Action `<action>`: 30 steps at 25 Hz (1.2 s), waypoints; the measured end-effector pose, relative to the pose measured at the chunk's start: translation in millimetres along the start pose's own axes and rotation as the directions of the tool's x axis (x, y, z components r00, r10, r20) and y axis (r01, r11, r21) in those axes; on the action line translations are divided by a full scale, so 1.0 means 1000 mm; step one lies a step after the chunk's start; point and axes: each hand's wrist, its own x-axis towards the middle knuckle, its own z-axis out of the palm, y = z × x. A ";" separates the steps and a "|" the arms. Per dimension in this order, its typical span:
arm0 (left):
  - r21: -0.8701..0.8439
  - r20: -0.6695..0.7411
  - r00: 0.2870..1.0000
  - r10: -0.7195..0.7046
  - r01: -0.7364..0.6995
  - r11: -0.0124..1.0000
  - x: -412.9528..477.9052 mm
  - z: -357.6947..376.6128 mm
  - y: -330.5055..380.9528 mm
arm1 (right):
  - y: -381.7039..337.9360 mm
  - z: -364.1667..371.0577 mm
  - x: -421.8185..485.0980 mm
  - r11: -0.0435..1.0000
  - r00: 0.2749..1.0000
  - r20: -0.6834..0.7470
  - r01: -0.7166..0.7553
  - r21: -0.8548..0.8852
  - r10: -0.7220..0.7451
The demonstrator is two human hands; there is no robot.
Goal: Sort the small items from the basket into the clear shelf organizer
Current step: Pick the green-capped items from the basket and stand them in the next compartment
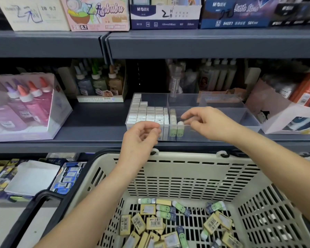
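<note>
Head view recorded the clear shelf organizer [222,111] on the grey shelf [89,122] at 12 o'clock, with the basket [186,169] below it at 6 o'clock.

The right hand [209,124] was over the organizer's middle compartment. Its fingers were spread and only slightly bent, and it gripped nothing. Its fingertips [185,115] were just beside the top of an upright green eraser [180,128], at 9 o'clock from the palm; contact could not be confirmed. That eraser stood with its long axis vertical, next to a row of green erasers [173,120]. White erasers [147,113] filled the left compartment.

The left hand [141,135] was at the organizer's front wall, its fingers loosely curled, and nothing was seen in it.

Unsorted stock lay flat on the basket floor, at 6 o'clock from both hands: yellow erasers [154,223] and loose green erasers [166,214], the latter mostly with their long axes running 9 to 3 o'clock.

Assessment: the next pick lies down and back toward the person. The left hand is the nearer one, being close to the basket's far rim. Each green piece will need turning upright before placement.
</note>
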 end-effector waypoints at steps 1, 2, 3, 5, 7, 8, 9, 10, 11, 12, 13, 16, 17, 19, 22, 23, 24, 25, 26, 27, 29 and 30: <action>0.005 0.005 1.000 0.006 -0.006 1.000 -0.007 0.001 0.001 | 0.000 0.000 -0.006 0.999 0.997 -0.070 0.033 0.009 -0.032; 0.024 0.014 1.000 0.018 -0.018 1.000 -0.016 0.001 0.002 | -0.001 0.001 -0.015 0.997 0.986 -0.150 0.072 0.026 -0.068; 0.049 0.018 0.999 0.033 -0.034 0.998 -0.024 0.001 0.004 | -0.003 0.003 -0.027 0.991 0.971 -0.216 0.119 0.057 -0.104; 0.073 -0.020 0.999 0.050 -0.049 0.996 -0.039 -0.002 0.003 | -0.008 0.012 -0.056 0.971 0.956 -0.240 0.205 0.125 -0.171; 0.084 -0.051 0.999 0.008 -0.004 0.996 -0.054 -0.007 -0.005 | -0.010 0.033 -0.080 0.968 0.974 -0.097 0.214 0.132 -0.203; 0.113 -0.032 0.998 -0.045 0.049 0.992 -0.062 -0.009 -0.013 | -0.009 0.049 -0.087 0.975 0.978 0.024 0.203 0.095 -0.206; 0.172 0.011 0.992 -0.124 0.121 0.978 -0.070 -0.012 -0.022 | -0.008 0.066 -0.092 0.980 0.969 0.149 0.193 0.044 -0.198; 0.259 0.060 0.973 -0.223 0.200 0.945 -0.077 -0.014 -0.034 | -0.006 0.083 -0.093 0.983 0.950 0.261 0.181 -0.006 -0.173; 0.364 0.094 0.941 -0.325 0.271 0.891 -0.082 -0.016 -0.047 | -0.003 0.101 -0.091 0.985 0.927 0.351 0.163 -0.056 -0.133; 0.462 0.106 0.903 -0.416 0.326 0.825 -0.086 -0.017 -0.060 | 0.001 0.118 -0.089 0.983 0.905 0.415 0.150 -0.109 -0.092; 0.531 0.104 0.868 -0.486 0.365 0.765 -0.087 -0.019 -0.071 | 0.005 0.134 -0.086 0.977 0.890 0.452 0.142 -0.160 -0.056; 0.620 0.109 0.794 -0.598 0.416 0.666 -0.090 -0.019 -0.098 | 0.025 0.176 -0.086 0.950 0.878 0.477 0.114 -0.289 0.040; 0.633 0.115 0.778 -0.618 0.422 0.649 -0.090 -0.019 -0.103 | 0.031 0.187 -0.088 0.940 0.883 0.466 0.109 -0.324 0.058; 0.607 0.125 0.755 -0.644 0.455 0.651 -0.088 -0.019 -0.108 | 0.039 0.202 -0.092 0.931 0.906 0.419 0.096 -0.352 0.065; 0.537 0.128 0.746 -0.654 0.502 0.678 -0.089 -0.016 -0.109 | 0.043 0.218 -0.098 0.935 0.934 0.355 0.083 -0.345 0.049; 0.536 0.131 0.743 -0.656 0.503 0.678 -0.090 -0.015 -0.109 | 0.043 0.223 -0.100 0.935 0.937 0.343 0.069 -0.348 0.059; 0.541 0.140 0.739 -0.659 0.501 0.676 -0.092 -0.012 -0.110 | 0.043 0.227 -0.101 0.935 0.939 0.333 0.039 -0.352 0.086; 0.546 0.156 0.731 -0.665 0.497 0.674 -0.094 -0.010 -0.111 | 0.043 0.229 -0.103 0.937 0.939 0.320 -0.007 -0.350 0.127; 0.545 0.170 0.724 -0.669 0.496 0.676 -0.097 -0.007 -0.111 | 0.043 0.230 -0.104 0.941 0.938 0.302 -0.062 -0.333 0.168; 0.530 0.176 0.710 -0.682 0.516 0.673 -0.099 -0.004 -0.113 | 0.043 0.229 -0.106 0.952 0.939 0.282 -0.115 -0.285 0.198; 0.458 0.167 0.651 -0.741 0.614 0.643 -0.102 0.000 -0.112 | 0.043 0.224 -0.109 0.979 0.955 0.221 -0.181 -0.093 0.197; 0.410 0.178 0.603 -0.777 0.673 0.616 -0.103 0.001 -0.113 | 0.041 0.222 -0.111 0.983 0.968 0.180 -0.181 0.015 0.175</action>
